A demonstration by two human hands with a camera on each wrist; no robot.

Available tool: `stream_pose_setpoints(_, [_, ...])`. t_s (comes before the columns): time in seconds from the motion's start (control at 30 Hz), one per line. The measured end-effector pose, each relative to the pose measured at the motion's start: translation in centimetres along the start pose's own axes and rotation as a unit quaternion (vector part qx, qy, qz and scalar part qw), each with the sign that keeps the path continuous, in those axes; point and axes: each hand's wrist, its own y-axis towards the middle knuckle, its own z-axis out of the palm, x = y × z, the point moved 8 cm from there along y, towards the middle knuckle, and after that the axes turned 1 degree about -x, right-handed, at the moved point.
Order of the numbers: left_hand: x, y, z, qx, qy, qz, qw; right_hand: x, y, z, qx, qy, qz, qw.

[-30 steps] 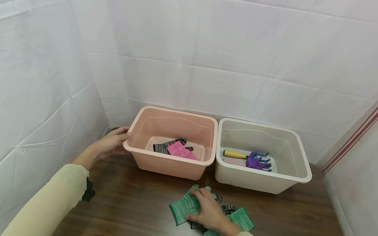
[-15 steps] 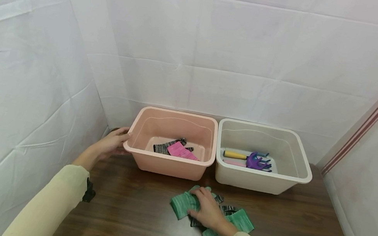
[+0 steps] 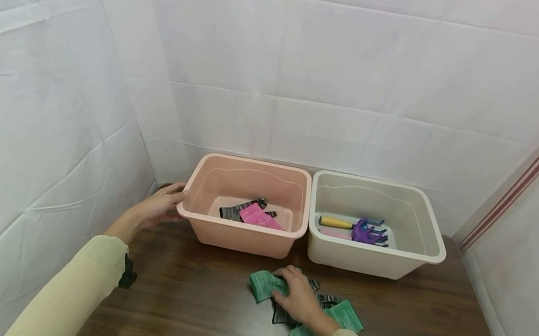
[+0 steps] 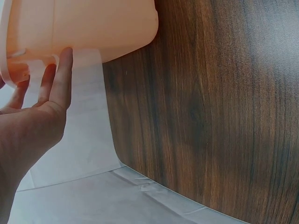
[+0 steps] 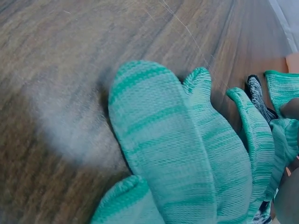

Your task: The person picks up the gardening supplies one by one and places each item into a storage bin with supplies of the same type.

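Note:
My left hand (image 3: 157, 205) holds the left end of the pink plastic bin (image 3: 241, 239); in the left wrist view its fingers reach up beneath the rim. In front of the bins, my right hand (image 3: 300, 300) pinches a green striped work glove (image 3: 265, 285), whose cuff sticks out to the left. Under that hand lie black-and-grey gloves (image 3: 282, 316), partly hidden. Another green glove (image 3: 345, 314) lies beneath the right wrist, and its fingers (image 5: 161, 135) fill much of the right wrist view.
Inside the pink bin are a black-grey glove (image 3: 230, 213) and a pink glove (image 3: 261, 217). Beside it stands a white bin (image 3: 359, 258) with a yellow-handled hand rake (image 3: 335, 222) and a purple one (image 3: 364, 233). White sheeting (image 3: 279, 80) surrounds the brown wooden table (image 3: 185, 297).
The green glove's cuff has bunched up and drawn in toward my right fingers, which have closed on it. My left hand has stayed at the pink bin.

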Motion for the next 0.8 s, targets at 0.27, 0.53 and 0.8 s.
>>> stream_pose_setpoints(0.27, [0.0, 0.0, 0.0, 0.002, 0.0, 0.004, 1.0, 0.2, 0.2, -1.0, -0.014, 0.017, -0.004, 1.0])
stream_pose_setpoints(0.53, [0.0, 0.0, 0.1, 0.005, 0.002, 0.006, 1.0, 0.1, 0.2, -1.6, -0.015, 0.022, -0.006, 1.0])
stream_pose_setpoints(0.8, [0.1, 0.0, 0.1, 0.002, 0.004, 0.006, 1.0, 0.7, 0.4, -2.5, -0.026, 0.048, -0.009, 0.998])
